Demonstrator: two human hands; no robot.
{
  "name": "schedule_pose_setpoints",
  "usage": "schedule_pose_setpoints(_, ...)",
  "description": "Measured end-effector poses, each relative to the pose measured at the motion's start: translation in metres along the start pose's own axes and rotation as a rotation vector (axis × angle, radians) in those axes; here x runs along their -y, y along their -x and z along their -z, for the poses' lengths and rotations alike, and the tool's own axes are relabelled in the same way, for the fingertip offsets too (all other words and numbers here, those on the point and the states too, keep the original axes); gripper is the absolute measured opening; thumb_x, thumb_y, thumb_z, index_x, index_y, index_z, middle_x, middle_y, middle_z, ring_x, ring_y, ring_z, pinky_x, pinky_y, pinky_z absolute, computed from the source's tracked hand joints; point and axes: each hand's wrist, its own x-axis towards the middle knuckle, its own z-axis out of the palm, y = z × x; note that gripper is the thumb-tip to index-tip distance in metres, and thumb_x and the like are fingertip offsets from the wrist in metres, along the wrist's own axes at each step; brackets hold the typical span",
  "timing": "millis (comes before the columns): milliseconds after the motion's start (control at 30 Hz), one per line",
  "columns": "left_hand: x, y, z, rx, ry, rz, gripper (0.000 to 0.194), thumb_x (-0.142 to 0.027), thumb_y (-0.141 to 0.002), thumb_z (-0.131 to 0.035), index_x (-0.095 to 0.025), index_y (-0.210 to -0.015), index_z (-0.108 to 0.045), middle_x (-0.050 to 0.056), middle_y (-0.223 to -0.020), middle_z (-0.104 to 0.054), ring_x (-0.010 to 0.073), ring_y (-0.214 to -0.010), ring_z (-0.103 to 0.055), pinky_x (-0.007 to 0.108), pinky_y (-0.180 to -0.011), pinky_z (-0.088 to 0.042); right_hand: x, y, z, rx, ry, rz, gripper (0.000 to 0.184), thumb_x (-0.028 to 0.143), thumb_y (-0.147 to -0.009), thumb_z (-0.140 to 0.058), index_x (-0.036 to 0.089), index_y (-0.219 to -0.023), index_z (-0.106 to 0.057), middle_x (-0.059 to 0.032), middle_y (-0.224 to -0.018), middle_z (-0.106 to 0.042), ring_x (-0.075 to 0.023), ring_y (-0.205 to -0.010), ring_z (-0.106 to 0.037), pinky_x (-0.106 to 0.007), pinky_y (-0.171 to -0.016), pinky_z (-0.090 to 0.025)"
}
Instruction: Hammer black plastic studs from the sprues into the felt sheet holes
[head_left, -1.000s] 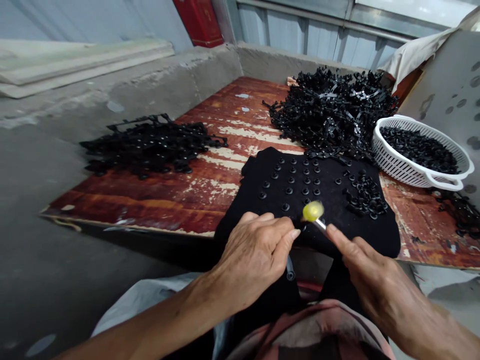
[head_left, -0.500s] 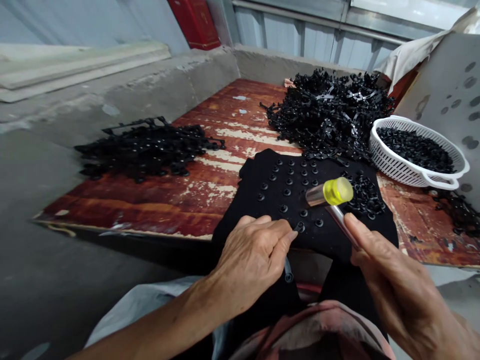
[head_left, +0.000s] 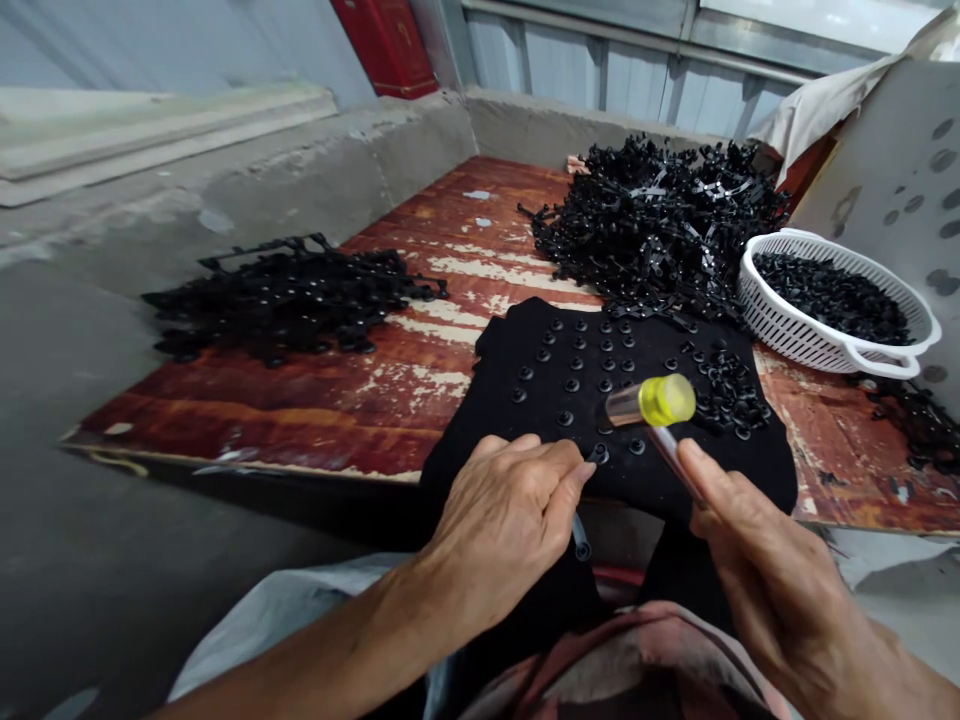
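My left hand is closed around a dark strip with ring-shaped ends; one end hangs below the palm, the other sits over a small round part at my fingertips. My right hand grips a hammer with a metal head and a translucent yellow face. Its head hovers just above the black cloth, up and to the right of my left fingertips. Rows of small black round parts stand on the cloth. A loose cluster of them lies at its right side.
A big heap of black linked parts fills the back of the worn red table. A flatter pile of black strips lies at left. At right stands a white basket of small black pieces. Low concrete walls border the table.
The hammer and my right hand have shifted slightly left and down, nearer the cloth. My left hand keeps its hold on the strip in nearly the same spot.
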Motion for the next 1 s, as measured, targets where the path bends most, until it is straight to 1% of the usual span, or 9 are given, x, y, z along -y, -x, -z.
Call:
schedule_pose_setpoints(133,-0.003,-0.003,0.004,0.076,-0.045,0.041,0.032,-0.025,-0.093,-0.04,-0.021,-0.075,-0.066,0.003,-0.066,-0.068,0.019,-0.061,-0.061,0.032,-0.064,-0.037,-0.002,0.002,-0.001,0.057,0.0,-0.02,0.068,0.004,-0.092,-0.037,0.03,-0.153,-0.023,-0.0065,-0.091,-0.062,-0.0156,-0.061,-0.059,-0.027,-0.058,-0.056)
schedule_pose_setpoints(233,-0.004,-0.007,0.01,0.16,-0.028,0.077,0.03,-0.026,-0.094,-0.038,-0.021,-0.077,-0.063,0.002,-0.065,-0.068,0.0198,-0.061,-0.063,0.031,-0.06,-0.035,-0.005,0.003,-0.005,-0.038,-0.05,-0.002,0.067,0.004,-0.093,-0.034,0.029,-0.154,-0.019,-0.009,-0.099,-0.064,-0.0173,-0.071,-0.064,-0.031,-0.069,-0.057)
schedule_pose_setpoints(333,-0.004,-0.01,0.015,0.199,0.051,0.129,0.029,-0.027,-0.093,-0.038,-0.021,-0.073,-0.057,0.0,-0.06,-0.063,0.0182,-0.057,-0.061,0.029,-0.056,-0.033,-0.006,-0.001,-0.009,-0.012,-0.109,-0.074,0.058,0.009,-0.095,-0.037,0.026,-0.15,-0.031,-0.0095,-0.106,-0.066,-0.0193,-0.086,-0.066,-0.035,-0.081,-0.055)
schedule_pose_setpoints(400,-0.005,-0.009,0.014,0.146,0.187,0.19,0.022,-0.029,-0.091,-0.04,-0.021,-0.077,-0.054,-0.002,-0.057,-0.058,0.0156,-0.053,-0.056,0.027,-0.054,-0.033,-0.002,-0.006,-0.013,-0.039,-0.212,-0.192,0.048,0.019,-0.097,-0.041,0.024,-0.145,-0.038,-0.0074,-0.103,-0.066,-0.0191,-0.088,-0.064,-0.034,-0.08,-0.054)
schedule_pose_setpoints(467,-0.007,-0.006,0.009,0.04,0.377,0.257,0.017,-0.033,-0.09,-0.041,-0.021,-0.09,-0.053,-0.007,-0.053,-0.051,0.013,-0.047,-0.05,0.025,-0.052,-0.034,0.005,-0.011,-0.018,-0.086,-0.366,-0.291,0.038,0.029,-0.096,-0.048,0.023,-0.134,-0.046,-0.0026,-0.09,-0.064,-0.0167,-0.078,-0.061,-0.029,-0.071,-0.051)
schedule_pose_setpoints(533,-0.01,-0.001,0.002,-0.057,0.559,0.297,0.024,-0.036,-0.09,-0.041,-0.021,-0.106,-0.051,-0.01,-0.052,-0.044,0.0115,-0.045,-0.047,0.023,-0.05,-0.036,0.014,-0.018,-0.027,-0.107,-0.55,-0.336,0.026,0.034,-0.093,-0.054,0.023,-0.116,-0.056,0.0025,-0.076,-0.057,-0.0131,-0.066,-0.053,-0.024,-0.06,-0.046)
schedule_pose_setpoints(667,-0.016,0.01,-0.007,-0.086,0.813,0.336,0.032,-0.041,-0.09,-0.042,-0.021,-0.111,-0.055,-0.007,-0.058,-0.048,0.0104,-0.049,-0.05,0.022,-0.049,-0.041,0.023,-0.03,-0.042,-0.179,-0.822,-0.393,0.015,0.035,-0.092,-0.053,0.02,-0.092,-0.056,0.0047,-0.068,-0.051,-0.0084,-0.053,-0.04,-0.021,-0.049,-0.036)
schedule_pose_setpoints(867,-0.019,0.006,0.003,0.242,1.173,0.358,0.033,-0.047,-0.083,-0.053,-0.016,-0.093,-0.062,-0.006,-0.052,-0.051,0.0097,-0.044,-0.049,0.022,-0.045,-0.044,0.013,-0.04,-0.039,-0.205,-0.924,-0.416,0.019,0.039,-0.094,-0.051,0.021,-0.095,-0.052,0.0029,-0.072,-0.057,-0.0048,-0.042,-0.037,-0.018,-0.037,-0.03)
schedule_pose_setpoints(1000,-0.02,-0.003,0.004,0.338,1.335,0.417,0.032,-0.045,-0.076,-0.064,-0.015,-0.086,-0.06,-0.002,-0.059,-0.061,0.0112,-0.052,-0.058,0.024,-0.054,-0.05,0.003,-0.042,-0.035,-0.205,-0.901,-0.418,0.02,0.041,-0.093,-0.053,0.021,-0.094,-0.053,0.0046,-0.067,-0.057,-0.0049,-0.04,-0.038,-0.017,-0.036,-0.031)
